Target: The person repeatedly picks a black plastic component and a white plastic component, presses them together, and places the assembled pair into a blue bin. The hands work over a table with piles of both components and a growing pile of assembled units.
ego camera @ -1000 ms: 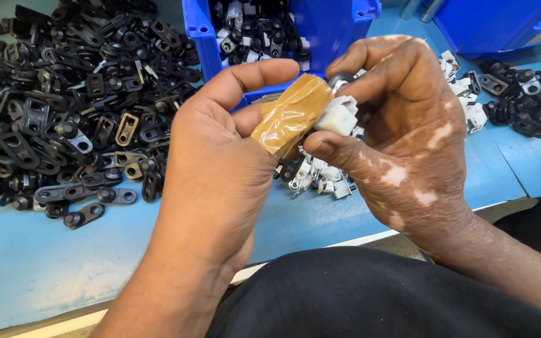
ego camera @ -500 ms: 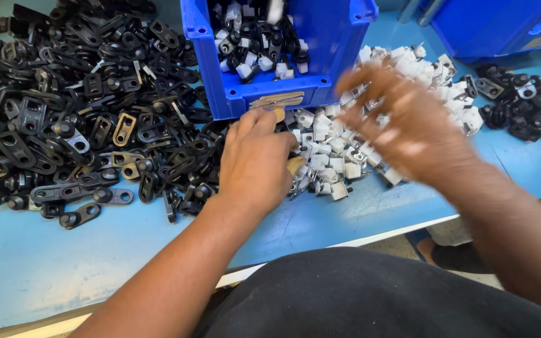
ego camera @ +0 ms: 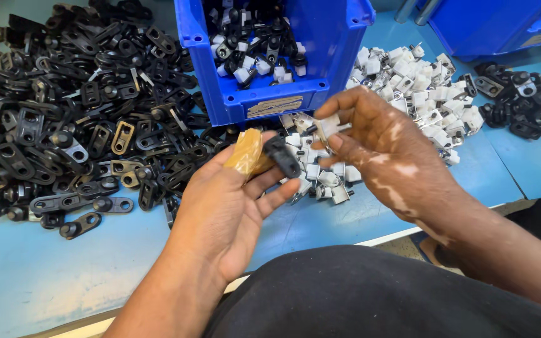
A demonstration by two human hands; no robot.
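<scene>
My left hand [ego camera: 233,200] is palm up over the blue table, its forefinger wrapped in brown tape [ego camera: 244,153]. It holds a small black bracket [ego camera: 281,156] between thumb and fingers. My right hand [ego camera: 380,147] is just to the right, pinching a small white clip [ego camera: 328,127] with a metal pin. Both hands hover above a scatter of white clips [ego camera: 330,178] in front of the blue bin [ego camera: 270,103].
A big heap of black metal brackets [ego camera: 64,112] covers the table's left side. The blue bin holds assembled black and white parts [ego camera: 251,44]. More white clips [ego camera: 420,87] and black parts [ego camera: 514,103] lie at right, beside another blue bin [ego camera: 495,25].
Both hands dropped from a joined hold near the camera to the piles. The left hand now holds a black bracket and the right a white clip.
</scene>
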